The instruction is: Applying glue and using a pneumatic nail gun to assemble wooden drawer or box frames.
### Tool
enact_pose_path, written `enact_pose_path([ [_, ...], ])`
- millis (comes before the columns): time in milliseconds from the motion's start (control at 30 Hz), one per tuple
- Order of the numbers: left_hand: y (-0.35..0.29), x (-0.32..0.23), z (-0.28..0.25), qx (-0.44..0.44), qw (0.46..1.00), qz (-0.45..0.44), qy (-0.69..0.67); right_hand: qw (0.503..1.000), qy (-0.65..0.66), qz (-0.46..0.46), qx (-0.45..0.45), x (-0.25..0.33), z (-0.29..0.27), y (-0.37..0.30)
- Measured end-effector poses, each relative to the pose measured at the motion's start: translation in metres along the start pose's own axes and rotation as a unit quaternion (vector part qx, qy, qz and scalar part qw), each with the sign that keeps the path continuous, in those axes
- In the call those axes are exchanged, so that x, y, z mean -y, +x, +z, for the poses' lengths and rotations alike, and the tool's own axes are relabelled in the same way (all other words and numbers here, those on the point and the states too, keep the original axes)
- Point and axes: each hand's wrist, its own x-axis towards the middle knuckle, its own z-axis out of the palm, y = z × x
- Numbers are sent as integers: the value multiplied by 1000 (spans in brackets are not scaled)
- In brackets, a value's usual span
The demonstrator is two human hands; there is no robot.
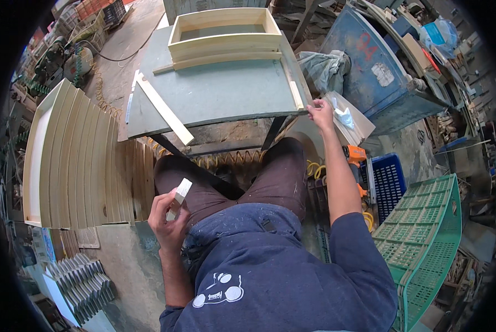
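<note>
My left hand (168,224) is raised over my left thigh, its fingers closed round a short, pale, block-like strip (180,195) that tilts upward. My right hand (320,113) reaches to the near right corner of the grey worktable (215,94), fingers pinched at its edge; whatever is between them is too small to make out. Close to those fingertips, a narrow wooden strip (296,95) lies along the table's right side. A rectangular wooden frame (226,44) rests at the far side of the table. Another wooden slat (165,109) slants across the left side, overhanging the near edge.
Stacked wooden frames (74,160) stand at my left, with grey zigzag pieces (87,288) below them. To my right are an orange nail gun (356,157), a blue basket (388,180) and a green plastic crate (419,238). Beyond stands a blue metal bin (364,61).
</note>
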Motion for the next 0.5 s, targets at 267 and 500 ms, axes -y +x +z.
enact_pose_path([
  [267,-2,-4,-6,12,999,1,-40,999,10,-15,-29,2,-1,-5],
  [500,-9,0,-22,-50,998,-12,-30,968,231,-74,-59,-9,25,-85],
])
